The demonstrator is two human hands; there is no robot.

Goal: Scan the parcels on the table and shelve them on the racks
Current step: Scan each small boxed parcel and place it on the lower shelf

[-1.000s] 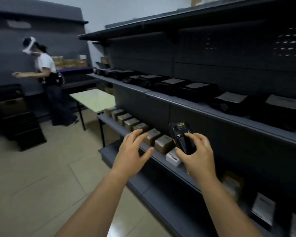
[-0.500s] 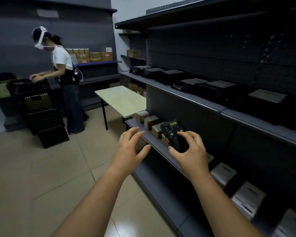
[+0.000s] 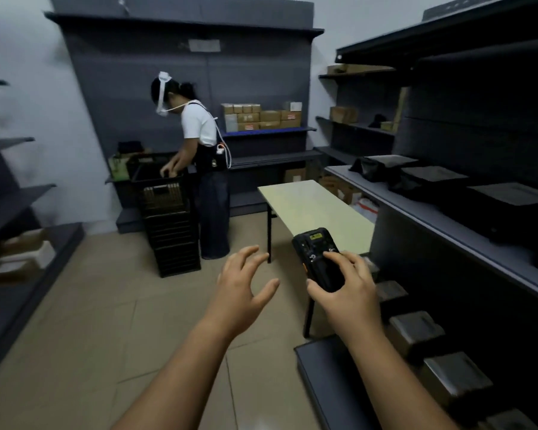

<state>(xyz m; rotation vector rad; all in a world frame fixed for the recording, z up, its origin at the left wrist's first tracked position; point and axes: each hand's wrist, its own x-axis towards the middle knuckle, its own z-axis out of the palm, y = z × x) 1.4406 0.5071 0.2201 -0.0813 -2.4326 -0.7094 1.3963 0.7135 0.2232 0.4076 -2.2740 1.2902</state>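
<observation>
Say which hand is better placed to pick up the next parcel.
Left, probably. The left hand is free, its fingers spread and holding nothing, while the right hand grips the black scanner and would likely have to set it down first.

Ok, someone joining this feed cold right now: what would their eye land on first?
First the black handheld scanner, gripped in the right hand at centre frame, with the left hand spread open beside it. Beyond them, a pale yellow-green rectangular table stands beside the dark grey metal rack on the right. At the back left, a second person in a white shirt bends over stacked black plastic crates.
</observation>
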